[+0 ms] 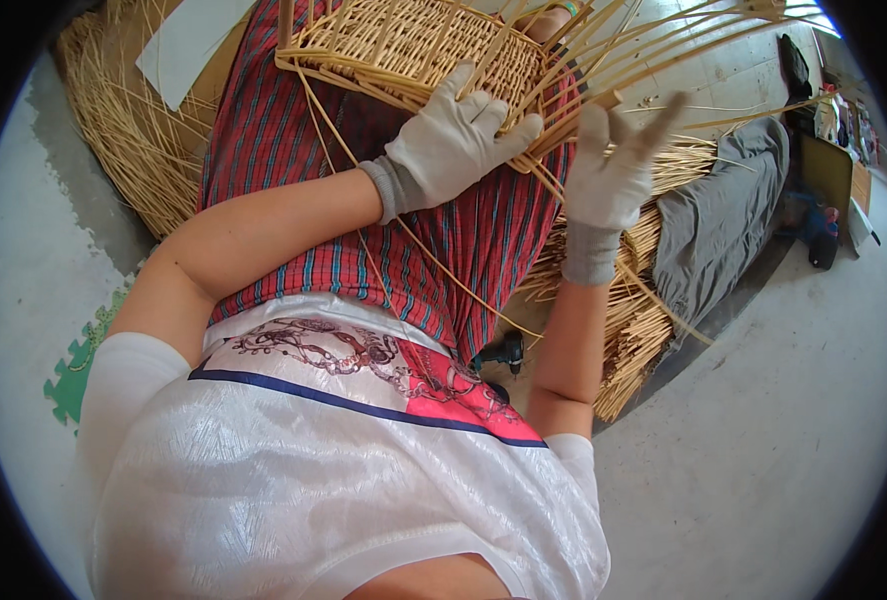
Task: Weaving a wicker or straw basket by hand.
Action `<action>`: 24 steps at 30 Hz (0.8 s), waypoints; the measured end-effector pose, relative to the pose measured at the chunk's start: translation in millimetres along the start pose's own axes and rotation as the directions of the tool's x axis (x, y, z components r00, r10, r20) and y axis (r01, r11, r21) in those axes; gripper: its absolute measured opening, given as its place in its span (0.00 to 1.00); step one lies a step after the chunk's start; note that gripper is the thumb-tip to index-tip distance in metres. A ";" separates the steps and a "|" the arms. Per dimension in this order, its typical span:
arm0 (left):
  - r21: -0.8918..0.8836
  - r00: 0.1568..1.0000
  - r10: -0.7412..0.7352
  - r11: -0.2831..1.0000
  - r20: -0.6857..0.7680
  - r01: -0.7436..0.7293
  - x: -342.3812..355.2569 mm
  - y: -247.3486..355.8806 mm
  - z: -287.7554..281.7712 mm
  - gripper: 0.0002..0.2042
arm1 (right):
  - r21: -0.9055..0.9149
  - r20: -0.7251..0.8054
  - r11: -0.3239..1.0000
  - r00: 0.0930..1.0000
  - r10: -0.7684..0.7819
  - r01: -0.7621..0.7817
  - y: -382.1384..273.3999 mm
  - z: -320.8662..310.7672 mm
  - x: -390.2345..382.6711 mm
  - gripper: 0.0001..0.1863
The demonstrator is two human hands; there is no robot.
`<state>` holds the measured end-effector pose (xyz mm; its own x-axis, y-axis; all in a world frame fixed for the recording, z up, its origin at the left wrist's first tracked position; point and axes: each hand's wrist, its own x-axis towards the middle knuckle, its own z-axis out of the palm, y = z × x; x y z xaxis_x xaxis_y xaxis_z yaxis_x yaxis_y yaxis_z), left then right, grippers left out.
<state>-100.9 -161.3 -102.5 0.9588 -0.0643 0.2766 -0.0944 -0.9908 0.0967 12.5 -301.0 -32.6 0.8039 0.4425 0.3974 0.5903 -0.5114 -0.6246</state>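
A: In the head view, what about the surface and the room?
B: A pale grey, scuffed floor [743,420]. At left lies a green foam mat piece with a jigsaw edge [75,365].
A: And where's the work?
B: The tan woven wicker basket [413,45] is at the far end of the lap, over a red-and-blue plaid cloth [253,140]. Long tan stakes [559,128] fan out from its right side.
A: Count things.
B: One basket; two masses of thin stalks: a left heap [128,150] and a right stack [635,350]. One white sheet [188,50] lies on the left heap, one grey cloth [718,200] over the right stack. The stakes are too tangled to count.
A: The hands?
B: Two, in white gloves with grey cuffs. The left hand [455,138] lies across the basket's near edge, fingers parted; I can't tell whether it grips. The right hand [608,175] is raised beside the stakes, fingers spread wide and blurred.
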 end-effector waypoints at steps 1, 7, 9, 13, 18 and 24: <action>-0.030 1.000 0.009 1.000 0.013 -0.008 0.0 -3.6 0.3 0.27 | -0.260 0.200 0.963 0.973 0.117 -0.063 -2.0 -7.8 -7.8 0.50; -0.027 0.967 0.178 0.982 -0.182 -0.186 7.7 -28.8 0.4 0.29 | -0.419 0.470 0.771 0.841 -0.268 0.480 11.4 -22.4 -26.9 0.46; 0.000 0.976 0.110 0.994 -0.190 -0.112 17.4 -33.2 -1.0 0.29 | -0.378 0.420 0.786 0.847 -0.326 0.490 26.0 -18.4 -10.2 0.40; 0.034 0.964 0.090 0.996 -0.252 -0.084 35.1 -40.1 -4.3 0.28 | -0.391 0.537 0.805 0.821 -0.193 0.445 39.6 -15.0 24.8 0.30; 0.085 0.985 0.078 0.994 -0.155 -0.066 37.9 -43.5 -5.5 0.24 | -0.360 0.535 0.837 0.826 -0.176 0.412 22.1 -14.4 30.3 0.28; 0.022 0.996 -0.017 1.000 -0.088 0.019 39.5 -28.7 -21.5 0.20 | -0.325 0.622 0.930 0.780 0.075 0.170 37.1 -22.1 52.1 0.31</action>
<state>-66.1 -132.8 -73.8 0.9330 -0.0366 0.3579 -0.0700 -0.9943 0.0806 77.9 -313.2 -20.2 0.6254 0.7649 -0.1545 0.7098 -0.6399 -0.2946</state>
